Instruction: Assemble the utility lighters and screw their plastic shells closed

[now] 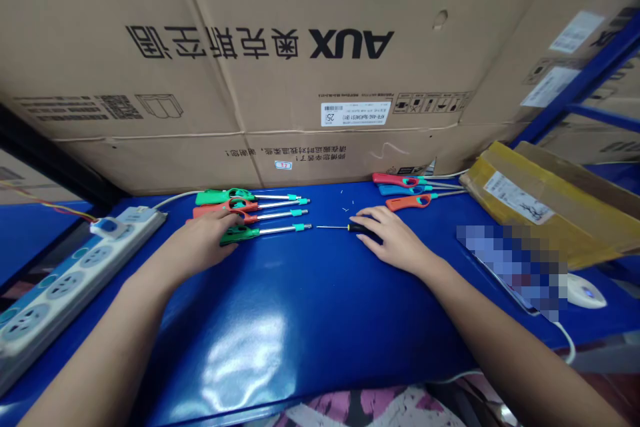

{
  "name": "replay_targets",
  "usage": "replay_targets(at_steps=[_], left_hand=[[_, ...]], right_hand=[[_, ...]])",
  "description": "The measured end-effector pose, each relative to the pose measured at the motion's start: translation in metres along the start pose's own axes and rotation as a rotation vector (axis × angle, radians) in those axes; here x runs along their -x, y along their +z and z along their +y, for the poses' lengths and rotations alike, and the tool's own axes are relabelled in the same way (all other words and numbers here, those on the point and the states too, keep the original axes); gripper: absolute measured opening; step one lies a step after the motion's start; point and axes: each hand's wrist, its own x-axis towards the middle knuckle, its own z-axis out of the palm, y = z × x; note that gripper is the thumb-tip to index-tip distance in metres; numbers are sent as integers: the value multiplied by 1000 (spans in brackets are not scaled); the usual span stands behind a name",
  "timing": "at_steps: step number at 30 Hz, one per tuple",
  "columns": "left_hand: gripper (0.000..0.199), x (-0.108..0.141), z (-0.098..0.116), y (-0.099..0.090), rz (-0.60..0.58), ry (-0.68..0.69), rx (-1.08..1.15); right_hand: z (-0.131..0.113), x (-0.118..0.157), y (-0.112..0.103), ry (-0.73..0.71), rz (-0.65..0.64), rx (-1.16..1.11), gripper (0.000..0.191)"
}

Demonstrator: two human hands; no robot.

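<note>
My left hand [205, 240] is closed around the handle of the nearest green lighter [243, 234], a long-necked one whose metal tube points right. Behind it lie an orange lighter [235, 204], a red-orange one [250, 217] partly under my fingers, and another green lighter [215, 197] at the back. My right hand [393, 237] grips the black handle of a screwdriver [356, 227], its thin shaft pointing left towards the lighter's tip. Beyond the right hand rest a red lighter [393, 179], a blue lighter [393, 190] and an orange lighter [403, 203], tubes pointing right.
A large cardboard sheet [280, 93] stands along the back of the blue table [320, 320]. On the left is a white power strip [65, 283]. To the right lie an open taped carton [520, 193], a blurred-out phone [510, 273] and a white mouse-like device [585, 292] with a cable.
</note>
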Motion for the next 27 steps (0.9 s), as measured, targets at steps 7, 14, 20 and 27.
replay_targets(at_steps=[7,14,20,27], left_hand=[[29,-2,6,-5,-179,56,5],[29,1,90,27,-101,248,396],[37,16,139,61,29,330,481],[66,10,122,30,-109,290,276]], right_hand=[[7,1,3,106,-91,31,36],[20,9,-14,257,-140,140,28],[10,9,-18,169,-72,113,30],[-39,1,-12,-119,-182,-213,28]])
